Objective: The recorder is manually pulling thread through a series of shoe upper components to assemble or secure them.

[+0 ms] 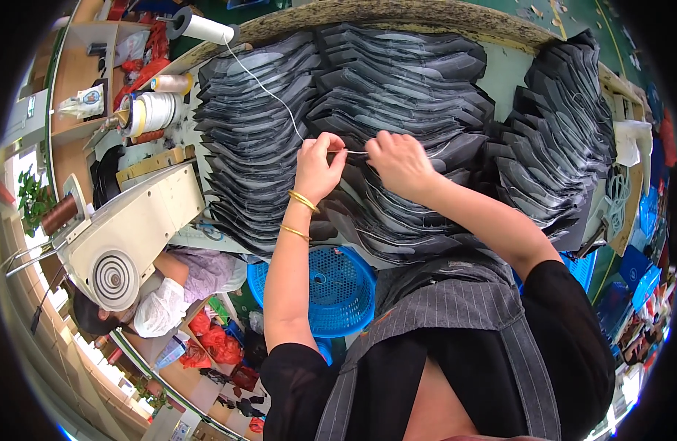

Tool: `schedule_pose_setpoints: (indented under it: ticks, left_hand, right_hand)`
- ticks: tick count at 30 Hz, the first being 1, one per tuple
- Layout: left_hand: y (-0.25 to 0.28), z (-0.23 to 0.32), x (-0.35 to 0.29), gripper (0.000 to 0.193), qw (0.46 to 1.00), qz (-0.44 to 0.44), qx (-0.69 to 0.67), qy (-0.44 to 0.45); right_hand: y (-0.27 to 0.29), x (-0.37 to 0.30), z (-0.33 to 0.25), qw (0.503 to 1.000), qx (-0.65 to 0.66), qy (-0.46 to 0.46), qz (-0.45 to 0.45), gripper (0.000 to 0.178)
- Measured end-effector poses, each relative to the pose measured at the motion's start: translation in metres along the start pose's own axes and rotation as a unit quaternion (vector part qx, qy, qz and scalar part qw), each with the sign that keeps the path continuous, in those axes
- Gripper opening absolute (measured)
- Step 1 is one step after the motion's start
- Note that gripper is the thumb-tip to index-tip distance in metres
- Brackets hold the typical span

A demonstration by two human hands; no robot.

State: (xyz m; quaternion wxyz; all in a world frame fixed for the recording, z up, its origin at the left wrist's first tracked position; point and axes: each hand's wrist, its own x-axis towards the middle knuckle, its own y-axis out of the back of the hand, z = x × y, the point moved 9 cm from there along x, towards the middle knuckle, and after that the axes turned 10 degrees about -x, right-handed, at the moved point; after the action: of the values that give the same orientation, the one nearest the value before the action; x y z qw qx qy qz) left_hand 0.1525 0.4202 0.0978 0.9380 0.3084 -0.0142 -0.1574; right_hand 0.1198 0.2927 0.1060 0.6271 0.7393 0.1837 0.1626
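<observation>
near the frame's center, the left hand (318, 167) and right hand (401, 163), slightly apart, are gripping a white cord (357, 152), seemingly to hold it taut; its slack is trailing from an upper-left spool (204, 28) over dark pieces (404, 92).

Green floor (587, 18), yellow floor line (559, 20), pale wooden shelves (75, 158), bright light at left
</observation>
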Motion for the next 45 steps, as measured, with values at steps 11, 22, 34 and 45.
schedule_pose_setpoints:
  ticks: [11,22,34,45]
  left_hand:
    - [-0.125,0.054,-0.075,0.024,0.832,-0.022,-0.523,0.185]
    - [-0.004,0.004,0.008,0.007,0.999,0.025,0.012,-0.022]
    - [0.003,-0.017,0.045,0.016,0.993,0.013,0.116,0.033]
    - [-0.010,0.009,-0.014,0.013,0.918,0.114,-0.355,0.135]
  right_hand:
    - [-0.007,-0.099,0.067,0.853,0.444,-0.149,-0.230,0.030]
    - [-0.017,-0.057,0.117,0.927,0.294,-0.221,-0.074,0.026]
    - [0.028,-0.007,0.080,0.985,0.151,-0.087,-0.008,0.037]
    - [-0.008,-0.004,0.068,0.924,0.348,-0.113,-0.109,0.033]
